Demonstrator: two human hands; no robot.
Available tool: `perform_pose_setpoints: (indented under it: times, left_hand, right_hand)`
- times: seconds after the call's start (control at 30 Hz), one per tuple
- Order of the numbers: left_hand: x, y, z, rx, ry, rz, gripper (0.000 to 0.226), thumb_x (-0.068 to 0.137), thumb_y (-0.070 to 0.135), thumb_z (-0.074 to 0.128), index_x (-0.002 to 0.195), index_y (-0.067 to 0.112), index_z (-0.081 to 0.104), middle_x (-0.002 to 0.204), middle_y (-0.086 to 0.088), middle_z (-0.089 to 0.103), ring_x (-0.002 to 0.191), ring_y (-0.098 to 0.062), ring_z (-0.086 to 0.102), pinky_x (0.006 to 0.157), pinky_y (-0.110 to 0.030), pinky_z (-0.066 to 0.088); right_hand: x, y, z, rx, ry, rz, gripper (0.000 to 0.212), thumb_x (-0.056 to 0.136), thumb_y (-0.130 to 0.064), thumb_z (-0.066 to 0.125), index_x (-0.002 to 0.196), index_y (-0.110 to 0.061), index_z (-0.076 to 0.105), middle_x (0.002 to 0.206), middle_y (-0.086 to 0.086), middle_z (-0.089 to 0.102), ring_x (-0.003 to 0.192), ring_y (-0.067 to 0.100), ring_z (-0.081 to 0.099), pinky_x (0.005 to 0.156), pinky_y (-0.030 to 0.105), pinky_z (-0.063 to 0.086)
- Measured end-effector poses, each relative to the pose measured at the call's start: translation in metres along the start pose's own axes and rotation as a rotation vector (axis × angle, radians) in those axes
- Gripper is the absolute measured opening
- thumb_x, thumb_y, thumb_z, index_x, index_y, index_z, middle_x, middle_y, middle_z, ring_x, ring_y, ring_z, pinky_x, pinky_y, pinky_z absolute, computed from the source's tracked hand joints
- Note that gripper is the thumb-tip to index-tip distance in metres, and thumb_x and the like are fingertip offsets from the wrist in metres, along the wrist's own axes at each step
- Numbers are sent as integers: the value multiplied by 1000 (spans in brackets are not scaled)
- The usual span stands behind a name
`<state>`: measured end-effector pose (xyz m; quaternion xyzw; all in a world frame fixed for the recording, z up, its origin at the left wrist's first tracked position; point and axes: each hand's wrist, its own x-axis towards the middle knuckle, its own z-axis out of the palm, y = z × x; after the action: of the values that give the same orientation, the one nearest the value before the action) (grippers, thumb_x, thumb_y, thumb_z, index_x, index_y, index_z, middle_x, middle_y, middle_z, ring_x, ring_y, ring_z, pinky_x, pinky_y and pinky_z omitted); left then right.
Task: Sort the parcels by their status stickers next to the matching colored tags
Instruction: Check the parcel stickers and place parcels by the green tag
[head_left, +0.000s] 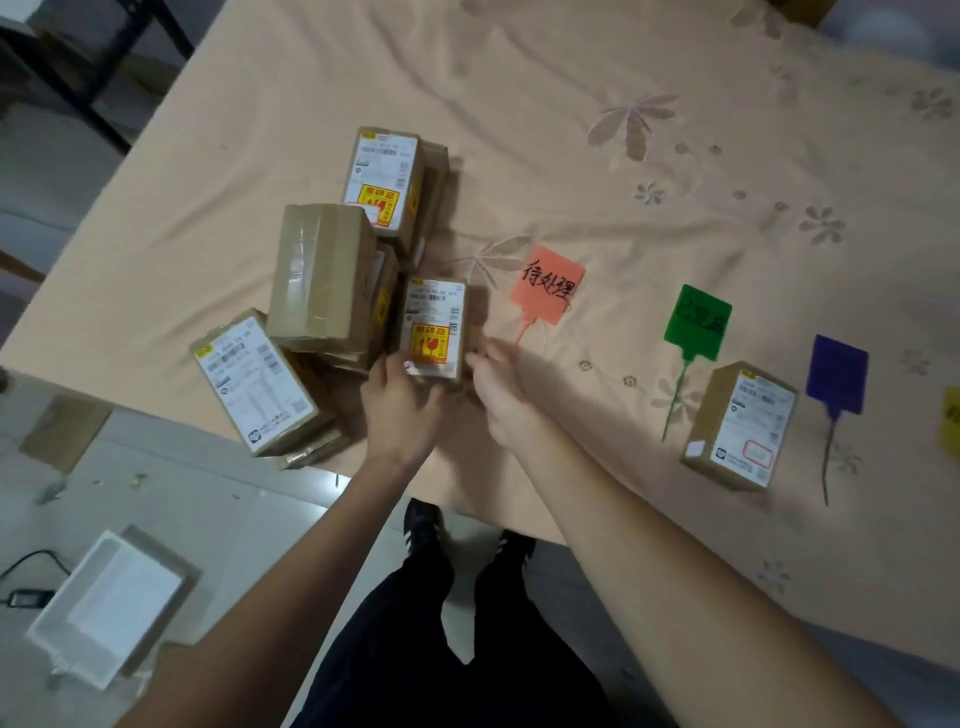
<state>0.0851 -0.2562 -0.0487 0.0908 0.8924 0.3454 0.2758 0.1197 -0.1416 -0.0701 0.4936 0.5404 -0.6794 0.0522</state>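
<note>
I saw left hand (397, 402) and right hand (498, 387) gripping one parcel (434, 330) from either side at the table's (571, 78) near edge, beside the parcel pile (322, 291). Orange tag (545, 286) lay just right; green tag (697, 322), purple tag (836, 374) farther right.

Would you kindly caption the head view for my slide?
Both hands grip a stickered parcel beside the orange tag.

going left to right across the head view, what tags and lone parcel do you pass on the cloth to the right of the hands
orange tag → green tag → lone parcel → purple tag → yellow tag, cut off by the picture's right edge
</note>
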Motion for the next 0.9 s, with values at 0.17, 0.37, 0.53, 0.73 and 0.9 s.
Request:
perform_pose_setpoints:
  times: [0.17, 0.37, 0.53, 0.73, 0.9]
  left_hand:
    - [10, 4, -3, -96, 20, 21, 36, 107, 15, 54, 141, 4, 62, 127, -22, 69, 129, -41, 57, 108, -41, 45]
    - [-15, 29, -33, -513, -49, 181, 42, 109, 18, 56, 150, 26, 62, 123, 8, 76, 127, -16, 68, 107, -38, 55]
    - [-44, 75, -64, -952, -241, 285, 43, 106, 22, 62, 148, 23, 62, 138, -4, 74, 127, -25, 72, 94, -37, 63]
    - [-65, 110, -75, -1042, -263, 383, 46, 97, 29, 75, 141, 24, 67, 134, -3, 76, 125, -22, 72, 97, -34, 58]
    - [-75, 118, -71, -885, -342, 493, 49, 96, 42, 74, 142, 30, 67, 146, -1, 70, 137, -25, 65, 108, -51, 53]
  right_hand:
    - [-7, -1, 4, 10, 98, -36, 36, 111, -19, 52, 141, -22, 69, 135, 7, 77, 128, 31, 71, 114, 47, 55]
    - [-71, -31, -37, 344, 153, -177, 23, 108, -12, 64, 125, -21, 75, 127, 6, 82, 118, 25, 78, 98, 36, 61]
    - [-131, -63, -68, 484, 131, -417, 32, 96, -20, 74, 128, -15, 73, 132, 9, 80, 126, 27, 75, 107, 45, 59]
    - [-159, -68, -85, 627, -44, -533, 49, 116, -9, 45, 149, -42, 58, 143, 15, 71, 137, 33, 68, 107, 54, 60]
    - [-170, -65, -94, 684, -119, -550, 43, 111, -11, 48, 148, -28, 61, 135, 9, 78, 129, 28, 73, 112, 51, 58]
